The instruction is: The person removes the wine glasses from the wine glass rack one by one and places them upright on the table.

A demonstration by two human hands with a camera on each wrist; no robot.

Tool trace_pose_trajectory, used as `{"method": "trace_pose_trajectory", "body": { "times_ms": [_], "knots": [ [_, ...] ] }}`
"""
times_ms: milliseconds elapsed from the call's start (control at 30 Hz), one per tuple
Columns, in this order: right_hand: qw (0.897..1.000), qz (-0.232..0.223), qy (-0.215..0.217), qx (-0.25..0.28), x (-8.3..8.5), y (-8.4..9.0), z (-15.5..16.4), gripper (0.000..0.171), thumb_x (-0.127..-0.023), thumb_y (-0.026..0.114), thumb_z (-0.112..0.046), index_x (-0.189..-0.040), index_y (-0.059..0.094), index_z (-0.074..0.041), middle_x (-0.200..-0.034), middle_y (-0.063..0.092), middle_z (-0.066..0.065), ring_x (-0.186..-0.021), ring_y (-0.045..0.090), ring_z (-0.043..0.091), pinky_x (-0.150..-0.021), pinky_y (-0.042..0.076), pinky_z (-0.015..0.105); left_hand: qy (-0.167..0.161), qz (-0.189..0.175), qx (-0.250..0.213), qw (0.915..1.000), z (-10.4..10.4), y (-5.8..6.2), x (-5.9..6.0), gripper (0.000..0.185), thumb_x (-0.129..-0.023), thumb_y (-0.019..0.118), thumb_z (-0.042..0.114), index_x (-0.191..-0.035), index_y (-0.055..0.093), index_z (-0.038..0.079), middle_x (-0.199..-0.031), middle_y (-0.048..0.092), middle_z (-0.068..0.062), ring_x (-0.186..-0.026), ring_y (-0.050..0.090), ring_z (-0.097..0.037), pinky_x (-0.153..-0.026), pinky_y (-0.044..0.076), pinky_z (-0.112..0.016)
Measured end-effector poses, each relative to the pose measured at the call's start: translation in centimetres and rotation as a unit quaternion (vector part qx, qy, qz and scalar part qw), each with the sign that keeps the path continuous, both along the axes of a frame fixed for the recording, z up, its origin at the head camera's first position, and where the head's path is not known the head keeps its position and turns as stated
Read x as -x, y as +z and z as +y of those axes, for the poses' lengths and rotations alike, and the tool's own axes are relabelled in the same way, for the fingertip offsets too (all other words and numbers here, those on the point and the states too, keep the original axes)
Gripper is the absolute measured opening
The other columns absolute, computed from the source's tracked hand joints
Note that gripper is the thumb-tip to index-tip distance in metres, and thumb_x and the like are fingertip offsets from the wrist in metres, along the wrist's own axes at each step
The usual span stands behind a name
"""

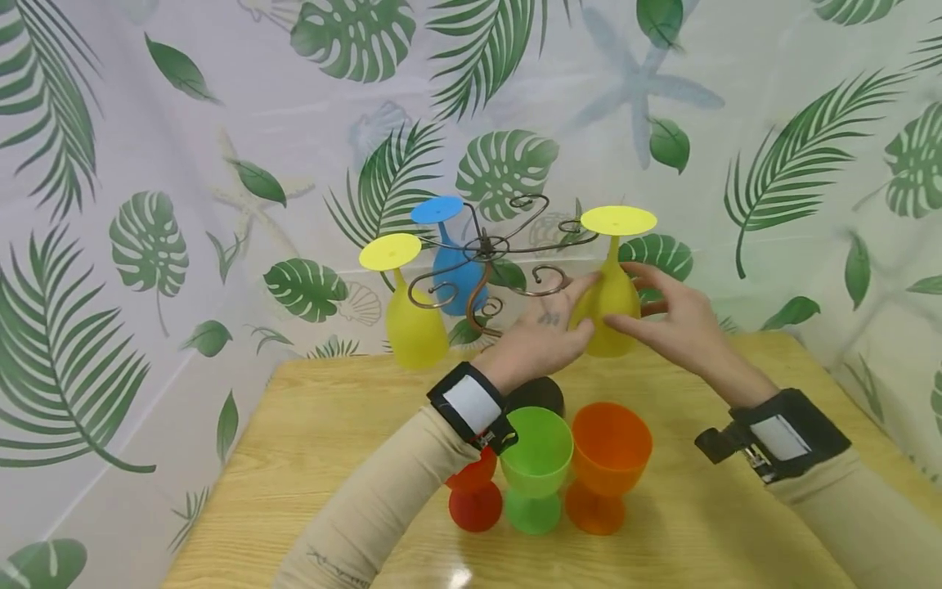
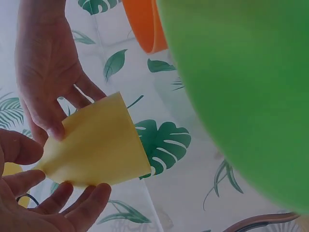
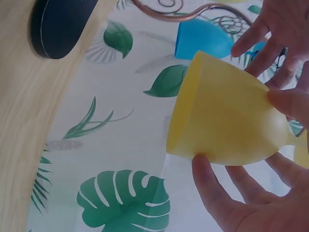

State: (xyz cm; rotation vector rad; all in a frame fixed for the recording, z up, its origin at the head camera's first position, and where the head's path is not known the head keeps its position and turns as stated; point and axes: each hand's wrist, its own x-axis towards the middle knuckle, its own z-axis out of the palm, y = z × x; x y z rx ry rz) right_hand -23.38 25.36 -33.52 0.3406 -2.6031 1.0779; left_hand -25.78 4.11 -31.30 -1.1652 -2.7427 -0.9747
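An upside-down yellow goblet (image 1: 609, 307) is between my two hands, its round foot uppermost at the end of a curled arm of the metal rack (image 1: 486, 248). My left hand (image 1: 548, 331) holds the bowl from the left, fingertips along its side. From the right, my right hand (image 1: 680, 323) grips it with thumb and fingers, seen close in the right wrist view around the yellow bowl (image 3: 231, 111). Another yellow goblet (image 1: 415, 327) and a blue goblet (image 1: 459, 274) hang inverted on the rack's left side. Whether the held goblet's weight rests on the rack, I cannot tell.
Upright on the wooden table (image 1: 316, 442) stand a red goblet (image 1: 474, 503), a green goblet (image 1: 536, 458) and an orange goblet (image 1: 609, 458), in front of the rack's black base (image 1: 545, 394). My left forearm partly covers the red one. Leaf-patterned cloth (image 1: 243, 245) hangs behind.
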Motion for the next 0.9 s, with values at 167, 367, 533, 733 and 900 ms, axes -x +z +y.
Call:
{"method": "trace_pose_trajectory", "body": {
  "times_ms": [167, 367, 533, 733, 900],
  "knots": [
    [1.000, 0.016, 0.017, 0.003, -1.6, 0.4, 0.1, 0.071, -0.094, 0.074, -0.028, -0.155, 0.041, -0.007, -0.132, 0.057, 0.028, -0.102, 0.068, 0.052, -0.083, 0.060, 0.058, -0.029, 0.052, -0.009, 0.9982, -0.4, 0.1, -0.8, 0.058, -0.104, 0.049, 0.017, -0.160, 0.033, 0.012, -0.106, 0.067, -0.009, -0.064, 0.054, -0.011, -0.068, 0.046, -0.019],
    [0.999, 0.027, 0.020, 0.008, -3.6, 0.7, -0.4, 0.071, -0.094, 0.074, -0.027, -0.153, 0.042, -0.006, -0.132, 0.058, 0.028, -0.101, 0.068, 0.049, -0.080, 0.061, 0.056, -0.037, 0.059, -0.034, 0.9970, -1.1, 0.0, -2.0, 0.054, -0.103, 0.053, 0.018, -0.155, 0.038, 0.017, -0.151, 0.050, -0.008, -0.124, 0.051, -0.025, -0.100, 0.048, -0.036],
    [1.000, 0.018, 0.023, 0.009, -4.7, 0.8, -0.8, 0.073, -0.094, 0.075, -0.029, -0.155, 0.040, -0.007, -0.133, 0.057, 0.028, -0.103, 0.068, 0.049, -0.082, 0.060, 0.056, -0.053, 0.076, -0.041, 0.9949, -1.8, 0.0, -2.8, 0.055, -0.101, 0.058, 0.017, -0.153, 0.040, 0.016, -0.151, 0.046, -0.011, -0.130, 0.049, -0.023, -0.101, 0.050, -0.035],
    [0.999, 0.031, 0.025, 0.007, -6.4, 0.8, -1.4, 0.073, -0.092, 0.077, -0.025, -0.154, 0.043, -0.007, -0.130, 0.060, 0.025, -0.100, 0.070, 0.046, -0.077, 0.062, 0.048, -0.081, 0.093, -0.052, 0.9910, -2.5, -0.4, -3.9, 0.057, -0.099, 0.061, 0.014, -0.152, 0.038, 0.010, -0.144, 0.050, -0.012, -0.120, 0.053, -0.019, -0.100, 0.049, -0.028],
    [0.998, 0.047, 0.030, 0.016, -7.9, 0.9, -2.1, 0.071, -0.090, 0.080, -0.021, -0.151, 0.047, -0.010, -0.127, 0.062, 0.024, -0.096, 0.072, 0.042, -0.074, 0.063, 0.044, -0.102, 0.121, -0.066, 0.9852, -3.2, -0.7, -5.2, 0.058, -0.098, 0.062, 0.011, -0.150, 0.038, 0.005, -0.142, 0.052, -0.014, -0.116, 0.054, -0.020, -0.092, 0.049, -0.026]
  ]
}}
